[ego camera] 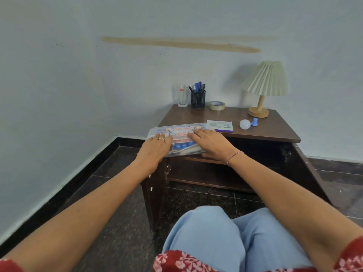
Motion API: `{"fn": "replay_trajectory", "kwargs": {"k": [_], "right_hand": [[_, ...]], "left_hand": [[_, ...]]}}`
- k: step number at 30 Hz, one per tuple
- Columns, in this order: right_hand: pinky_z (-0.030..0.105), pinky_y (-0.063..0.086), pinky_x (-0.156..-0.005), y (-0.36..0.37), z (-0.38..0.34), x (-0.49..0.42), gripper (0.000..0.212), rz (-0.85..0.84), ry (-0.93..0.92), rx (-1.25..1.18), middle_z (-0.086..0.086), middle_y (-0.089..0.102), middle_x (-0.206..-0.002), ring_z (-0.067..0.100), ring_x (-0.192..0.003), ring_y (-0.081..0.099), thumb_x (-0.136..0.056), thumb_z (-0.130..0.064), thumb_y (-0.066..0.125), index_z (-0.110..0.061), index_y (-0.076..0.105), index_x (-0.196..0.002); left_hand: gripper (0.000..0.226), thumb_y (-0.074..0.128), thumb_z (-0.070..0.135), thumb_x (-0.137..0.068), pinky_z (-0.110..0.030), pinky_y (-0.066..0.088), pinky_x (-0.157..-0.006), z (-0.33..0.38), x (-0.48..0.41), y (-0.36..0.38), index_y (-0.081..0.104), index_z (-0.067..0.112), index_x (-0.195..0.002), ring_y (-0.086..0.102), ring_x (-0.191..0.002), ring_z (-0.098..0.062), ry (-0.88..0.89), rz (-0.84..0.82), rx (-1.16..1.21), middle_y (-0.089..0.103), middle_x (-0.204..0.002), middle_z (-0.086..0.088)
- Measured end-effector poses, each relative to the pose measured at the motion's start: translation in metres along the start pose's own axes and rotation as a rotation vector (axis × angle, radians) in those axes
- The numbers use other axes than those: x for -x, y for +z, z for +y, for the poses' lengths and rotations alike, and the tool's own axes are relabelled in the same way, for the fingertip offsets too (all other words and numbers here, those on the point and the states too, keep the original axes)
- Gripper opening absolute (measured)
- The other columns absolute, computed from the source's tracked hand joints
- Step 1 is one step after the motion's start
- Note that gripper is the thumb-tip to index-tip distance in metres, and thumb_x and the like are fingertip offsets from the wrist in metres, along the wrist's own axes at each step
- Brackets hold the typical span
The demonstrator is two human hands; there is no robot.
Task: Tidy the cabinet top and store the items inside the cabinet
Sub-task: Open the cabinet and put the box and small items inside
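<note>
A clear flat plastic box (181,132) with a printed label and blue and red pieces inside hangs off the front left corner of the brown cabinet (275,132). My left hand (157,146) holds its left side, fingers on the lid. My right hand (210,143) grips its right side, fingers on top and thumb underneath. Both cabinet doors stand open, showing a shelf (204,160) inside. On the top lie a white and purple packet (220,125), a white bulb (245,124) and a small blue piece (254,121).
At the back of the cabinet top stand a glass (182,96), a black mesh pen holder (198,98), a tape roll (217,105) and a pleated lamp (264,85). The right door (310,169) swings out far. My knees (208,232) are close below. A wall is on the left.
</note>
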State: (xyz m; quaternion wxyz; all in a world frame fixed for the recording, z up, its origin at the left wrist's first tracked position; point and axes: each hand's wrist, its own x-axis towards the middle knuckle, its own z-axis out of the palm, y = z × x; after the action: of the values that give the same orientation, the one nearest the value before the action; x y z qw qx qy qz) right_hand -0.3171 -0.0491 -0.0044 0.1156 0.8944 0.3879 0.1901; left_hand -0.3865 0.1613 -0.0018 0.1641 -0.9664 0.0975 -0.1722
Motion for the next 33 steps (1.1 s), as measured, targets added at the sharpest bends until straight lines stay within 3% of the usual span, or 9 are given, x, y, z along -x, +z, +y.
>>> {"fn": "replay_trajectory", "kwargs": {"k": [9,20,27,33], "right_hand": [[0.039,0.034,-0.111,0.01,0.022,0.037,0.07,-0.056,0.014,-0.013,0.01,0.041,-0.146,0.026,-0.134,0.041,-0.086,-0.045,0.061,-0.02,0.029,-0.143],[0.042,0.031,-0.114,0.039,0.058,0.062,0.074,-0.216,0.061,-0.028,0.013,0.037,-0.148,0.028,-0.137,0.036,-0.084,-0.027,0.067,-0.014,0.027,-0.145],[0.042,0.026,-0.116,0.117,0.062,0.109,0.07,-0.207,0.271,-0.089,0.012,0.031,-0.152,0.028,-0.14,0.033,-0.089,-0.032,0.059,-0.016,0.024,-0.147],[0.042,0.034,-0.111,0.163,0.072,0.128,0.071,-0.187,0.374,-0.027,0.016,0.04,-0.147,0.031,-0.134,0.043,-0.085,-0.029,0.067,-0.012,0.032,-0.144]], "left_hand": [[0.075,0.071,0.022,-0.082,-0.035,0.048,-0.095,0.041,-0.01,0.014,0.026,0.013,-0.141,0.049,-0.126,-0.024,0.032,-0.027,0.08,0.045,-0.141,-0.012],[0.073,0.069,0.023,-0.083,-0.034,0.049,-0.093,0.087,-0.044,0.041,0.026,0.013,-0.141,0.05,-0.125,-0.024,0.105,-0.024,0.143,0.045,-0.14,-0.012],[0.078,0.067,0.02,-0.084,-0.042,0.037,-0.108,0.135,-0.072,0.088,0.02,0.009,-0.146,0.037,-0.136,-0.034,0.255,-0.052,0.049,0.034,-0.148,-0.021],[0.084,0.07,0.011,-0.079,-0.046,0.032,-0.111,0.163,-0.099,0.123,0.02,0.006,-0.146,0.033,-0.138,-0.038,0.35,-0.06,0.031,0.031,-0.149,-0.025]]}}
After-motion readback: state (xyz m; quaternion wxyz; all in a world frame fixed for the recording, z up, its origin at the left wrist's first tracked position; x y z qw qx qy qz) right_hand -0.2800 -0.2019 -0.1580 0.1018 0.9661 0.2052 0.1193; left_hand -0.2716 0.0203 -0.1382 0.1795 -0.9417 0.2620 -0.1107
